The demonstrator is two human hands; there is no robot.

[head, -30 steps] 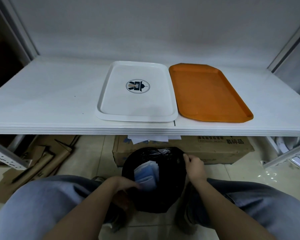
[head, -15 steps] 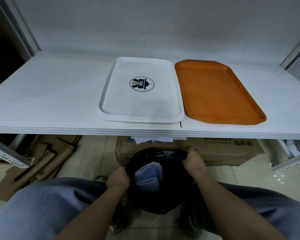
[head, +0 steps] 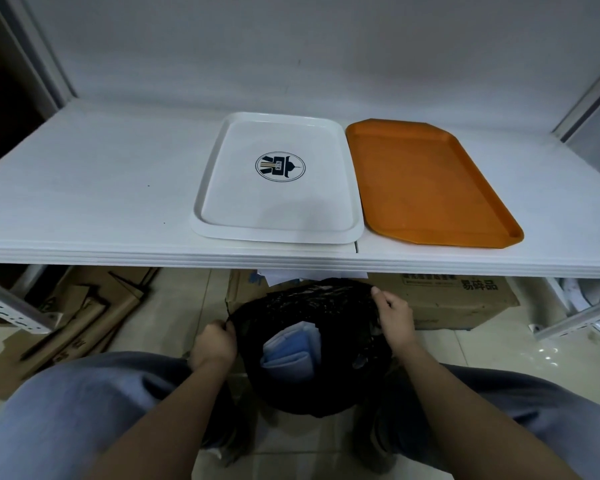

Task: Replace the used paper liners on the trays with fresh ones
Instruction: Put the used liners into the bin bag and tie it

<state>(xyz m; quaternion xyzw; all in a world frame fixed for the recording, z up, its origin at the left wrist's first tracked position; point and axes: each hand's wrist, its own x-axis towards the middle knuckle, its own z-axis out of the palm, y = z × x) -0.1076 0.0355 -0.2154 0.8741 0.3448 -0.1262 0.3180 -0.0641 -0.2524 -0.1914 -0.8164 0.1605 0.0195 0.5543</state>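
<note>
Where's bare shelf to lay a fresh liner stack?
Widest patch: white shelf left of the white logo tray. A narrower strip lies right of the orange plastic tray. The trays sit edge to edge, no gap. Below, both hands grip the black bin bag; crowded.

Left hand [head: 212, 348]: fingertips hidden behind rim of black bag [head: 312, 299]. Folded papers [head: 291, 351] in the bag only partly visible; lower ends lost in dark interior. Cardboard box [head: 458, 299] and white sheets [head: 278, 275] partly hidden under desk [head: 84, 188] edge. Box print too small to read. Both forearms cut off at bottom edge.
</note>
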